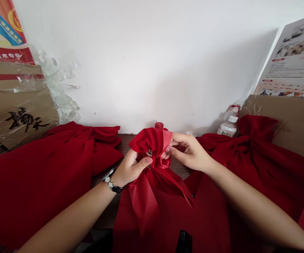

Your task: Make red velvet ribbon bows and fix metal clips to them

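Note:
A gathered piece of red cloth (152, 189) stands bunched at the middle, its neck pinched by a small metal clip (149, 153). My left hand (130, 169), with a watch on the wrist, is closed around the neck just below the clip, thumb pressed beside it. My right hand (188, 151) pinches the red folds at the top right of the bunch. A red spool top (159, 125) shows just behind the bunch.
A tied red cloth bundle (49, 165) lies at left, another (260, 158) at right. A white plastic bottle (228, 127) stands by the wall. Cardboard wrapped in plastic (17, 112) leans at left, a cardboard sheet (297, 119) and a printed poster (294, 59) at right. Dark tabletop (125, 142) shows between.

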{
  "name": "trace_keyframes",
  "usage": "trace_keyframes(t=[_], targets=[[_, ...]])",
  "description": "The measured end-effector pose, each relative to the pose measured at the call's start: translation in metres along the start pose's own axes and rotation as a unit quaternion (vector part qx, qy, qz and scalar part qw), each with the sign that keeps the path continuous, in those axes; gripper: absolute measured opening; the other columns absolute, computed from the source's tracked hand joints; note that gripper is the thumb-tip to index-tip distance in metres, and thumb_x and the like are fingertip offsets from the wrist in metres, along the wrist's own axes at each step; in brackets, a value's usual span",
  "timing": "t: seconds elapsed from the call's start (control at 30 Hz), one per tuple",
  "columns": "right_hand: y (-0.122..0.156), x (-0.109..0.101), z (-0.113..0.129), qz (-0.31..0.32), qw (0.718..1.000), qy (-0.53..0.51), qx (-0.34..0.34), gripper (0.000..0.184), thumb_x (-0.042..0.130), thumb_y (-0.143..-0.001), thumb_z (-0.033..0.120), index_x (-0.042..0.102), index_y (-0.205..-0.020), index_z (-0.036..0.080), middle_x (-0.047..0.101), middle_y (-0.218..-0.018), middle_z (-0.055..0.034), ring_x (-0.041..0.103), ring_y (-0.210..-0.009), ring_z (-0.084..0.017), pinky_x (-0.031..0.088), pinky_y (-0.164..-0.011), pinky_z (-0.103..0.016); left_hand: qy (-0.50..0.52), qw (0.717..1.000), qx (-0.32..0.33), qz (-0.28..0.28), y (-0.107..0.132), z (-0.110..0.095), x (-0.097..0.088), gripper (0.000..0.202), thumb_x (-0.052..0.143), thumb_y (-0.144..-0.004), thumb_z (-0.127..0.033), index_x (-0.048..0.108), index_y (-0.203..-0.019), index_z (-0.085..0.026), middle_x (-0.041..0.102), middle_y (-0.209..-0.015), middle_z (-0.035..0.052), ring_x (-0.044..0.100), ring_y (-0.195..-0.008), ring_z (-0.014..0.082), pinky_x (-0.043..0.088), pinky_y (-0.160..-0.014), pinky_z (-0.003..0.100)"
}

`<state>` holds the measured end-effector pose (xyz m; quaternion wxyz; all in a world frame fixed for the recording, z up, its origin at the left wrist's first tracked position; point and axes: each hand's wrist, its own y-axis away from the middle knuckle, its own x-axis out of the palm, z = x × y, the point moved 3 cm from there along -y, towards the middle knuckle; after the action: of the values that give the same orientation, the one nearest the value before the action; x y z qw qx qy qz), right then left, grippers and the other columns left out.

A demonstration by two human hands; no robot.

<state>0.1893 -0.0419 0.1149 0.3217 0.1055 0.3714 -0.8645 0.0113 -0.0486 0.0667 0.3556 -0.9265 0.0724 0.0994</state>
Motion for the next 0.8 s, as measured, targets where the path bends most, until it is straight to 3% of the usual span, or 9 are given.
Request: trace_keyframes(t=[0.23, 0.4, 0.53, 0.8], targets=[[0.001, 0.000, 0.001, 0.002, 1.000, -0.015, -0.008, 0.020, 0.062, -0.088, 0.032, 0.063, -0.082, 0.013, 0.068, -0.072, -0.0037, 0.064, -0.065, -0.010, 0.057, -0.066, -0.024, 0.007, 1.000, -0.003, 0.009, 0.001, 0.000, 0.000, 0.054, 0.059, -0.077, -0.063, 0.061, -0.104, -0.017, 0.068, -0.098, 0.0101, 0.062, -0.094, 0.0257, 0.047, -0.086, 0.035], [0.000, 0.000, 0.000, 0.002, 0.999, -0.041, -0.008, 0.018, 0.062, -0.087, 0.030, 0.061, -0.080, 0.013, 0.068, -0.071, -0.0031, 0.064, -0.065, -0.010, 0.057, -0.065, -0.023, 0.034, 0.999, -0.011, 0.027, 0.003, 0.003, 0.001, 0.049, 0.056, -0.081, -0.060, 0.064, -0.101, -0.016, 0.070, -0.098, 0.0100, 0.063, -0.094, 0.0249, 0.048, -0.089, 0.034], [-0.001, 0.002, -0.005, 0.005, 0.998, -0.058, 0.001, 0.018, 0.063, -0.087, 0.030, 0.059, -0.079, 0.014, 0.067, -0.071, -0.0025, 0.064, -0.066, -0.010, 0.057, -0.065, -0.023, 0.039, 0.999, -0.008, 0.029, 0.005, 0.005, 0.002, 0.043, 0.051, -0.088, -0.054, 0.065, -0.107, -0.018, 0.069, -0.106, 0.0091, 0.061, -0.106, 0.0241, 0.044, -0.098, 0.033], [0.000, 0.004, -0.010, -0.030, 1.000, 0.005, -0.007, 0.014, 0.059, -0.088, 0.023, 0.057, -0.077, 0.014, 0.064, -0.068, -0.0016, 0.061, -0.059, -0.009, 0.053, -0.059, -0.022, 0.092, 0.995, -0.023, 0.027, 0.006, 0.009, 0.006, 0.043, 0.047, -0.093, -0.045, 0.055, -0.127, -0.020, 0.062, -0.123, 0.0091, 0.054, -0.120, 0.0241, 0.040, -0.104, 0.034]])
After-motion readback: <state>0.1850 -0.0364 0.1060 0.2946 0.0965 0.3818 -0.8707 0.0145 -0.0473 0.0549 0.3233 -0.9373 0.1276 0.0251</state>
